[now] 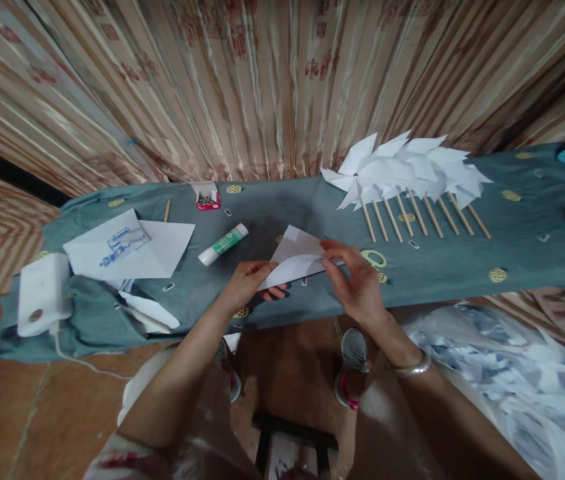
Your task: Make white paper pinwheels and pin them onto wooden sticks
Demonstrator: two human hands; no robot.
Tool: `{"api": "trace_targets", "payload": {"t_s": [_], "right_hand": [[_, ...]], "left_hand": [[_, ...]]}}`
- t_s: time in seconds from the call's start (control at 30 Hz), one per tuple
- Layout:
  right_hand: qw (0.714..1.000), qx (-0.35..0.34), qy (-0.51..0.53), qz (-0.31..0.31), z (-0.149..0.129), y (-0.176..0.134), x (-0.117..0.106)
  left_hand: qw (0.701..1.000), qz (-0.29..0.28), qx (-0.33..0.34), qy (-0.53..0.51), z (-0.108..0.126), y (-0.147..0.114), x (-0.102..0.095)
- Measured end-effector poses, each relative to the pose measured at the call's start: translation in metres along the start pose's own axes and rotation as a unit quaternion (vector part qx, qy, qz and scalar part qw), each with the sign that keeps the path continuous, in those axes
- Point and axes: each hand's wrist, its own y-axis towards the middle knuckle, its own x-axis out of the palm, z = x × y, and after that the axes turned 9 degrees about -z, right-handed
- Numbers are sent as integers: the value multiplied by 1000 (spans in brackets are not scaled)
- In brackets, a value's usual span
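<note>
Several pinwheels [412,163] appear finished along the tabletop's [272,200] far edge; one bent paper [298,252], unmounted, pinched by left fingers [261,267] and right fingers [338,253]; sheets [175,243] left near left end.

Paper [295,257] at centre: plain white. Glue stick [223,245], nine o'clock: white and green. Small box [208,206], ten o'clock: red and white. Pinwheels [402,167], two o'clock: white, on pale tan sticks [417,213]. Ring [372,252], three o'clock: yellow-green. Bench cloth [455,260]: grey-green, printed with scattered yellow pineapples. Curtain [262,87], twelve o'clock: beige and brown stripes, reddish motifs. Card [130,241], further out at nine: blue drawing on a pale ground.
</note>
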Motion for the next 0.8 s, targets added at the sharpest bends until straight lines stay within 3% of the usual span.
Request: {"api": "trace_targets", "payload": {"t_s": [0.2,0.43,0.6,0.7,0.8], "right_hand": [[1000,-19,-5,-8,1,0,-2],[1000,-5,-16,-13,8,-3,0],[999,42,18,27,14,-2,3],[984,116,118,66,19,2,8],[934,204,285,68,19,7,12]], "left_hand": [[999,21,28,5,4,-1,-6],[987,123,102,16,5,0,-12],[976,170,134,37,0,3,-14],[970,186,143,62,-1,4,-12],[966,193,149,82,0,4,-8]]}}
